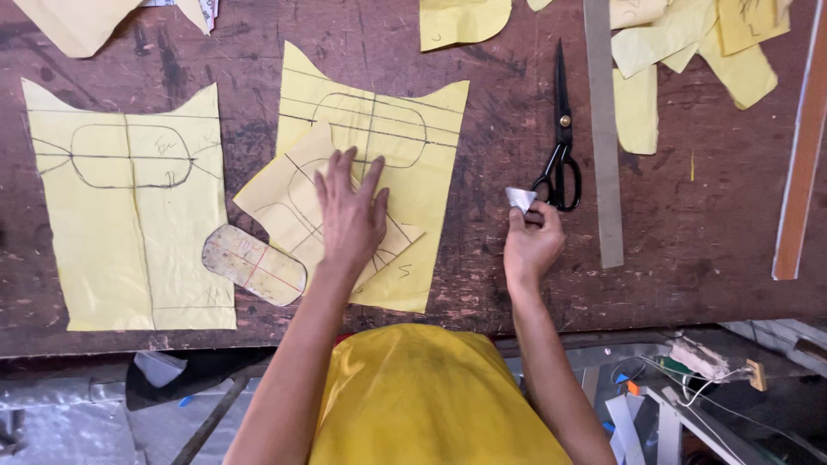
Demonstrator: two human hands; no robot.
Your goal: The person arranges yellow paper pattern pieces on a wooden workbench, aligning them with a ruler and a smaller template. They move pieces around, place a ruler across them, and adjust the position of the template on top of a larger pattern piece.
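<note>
My left hand [349,215] lies flat, fingers spread, pressing the small yellow piece [297,207] onto the bigger yellow piece [413,146]. My right hand [531,241] pinches a chalk wedge [520,199], just beside the scissors [560,138]. Oval template [253,264] left of the small piece, ruler [603,129] past the scissors.

hands on yellow pattern pieces

the left hand [349,215] lies flat, fingers spread, on a small yellow piece [284,200] atop a larger marked one [413,138]. the right hand [532,241] pinches a white chalk [520,199] just beside black scissors [560,146]. a rounded template [253,264] lies near the left hand, a ruler [603,129] beyond the scissors.
</note>
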